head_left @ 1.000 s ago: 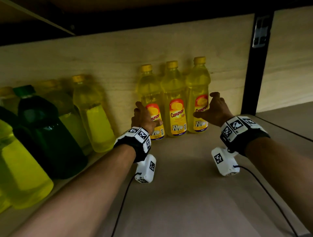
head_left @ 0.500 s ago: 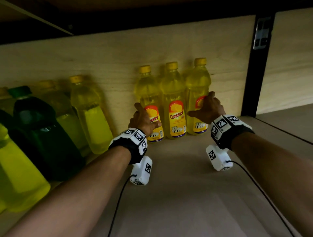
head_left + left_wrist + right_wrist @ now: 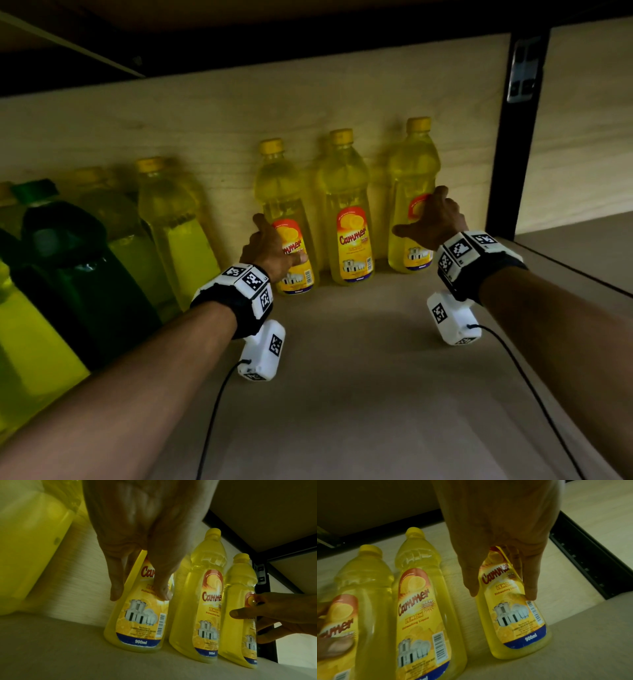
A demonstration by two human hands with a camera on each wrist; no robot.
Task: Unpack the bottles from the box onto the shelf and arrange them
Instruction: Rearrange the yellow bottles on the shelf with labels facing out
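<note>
Three yellow Cammer lemon bottles stand upright in a row against the shelf's back panel. My left hand (image 3: 277, 240) grips the left bottle (image 3: 284, 192) at its label, thumb in front and fingers round its left side, as the left wrist view shows for the left hand (image 3: 140, 588) and left bottle (image 3: 137, 626). The middle bottle (image 3: 349, 212) stands free, with a small gap on each side. My right hand (image 3: 421, 212) grips the right bottle (image 3: 411, 161); in the right wrist view the right hand (image 3: 502, 592) has thumb and fingers on both sides of the right bottle (image 3: 518, 622).
Bigger yellow bottles (image 3: 178, 240) and a dark green bottle (image 3: 68, 267) crowd the shelf's left side. A black upright post (image 3: 510, 144) stands right of the row. The shelf board (image 3: 359, 394) stretches toward me, and another shelf sits low overhead.
My right hand has reached in and taken hold of the right bottle, which now stands apart from the middle one. The left bottle has shifted slightly left in my left hand.
</note>
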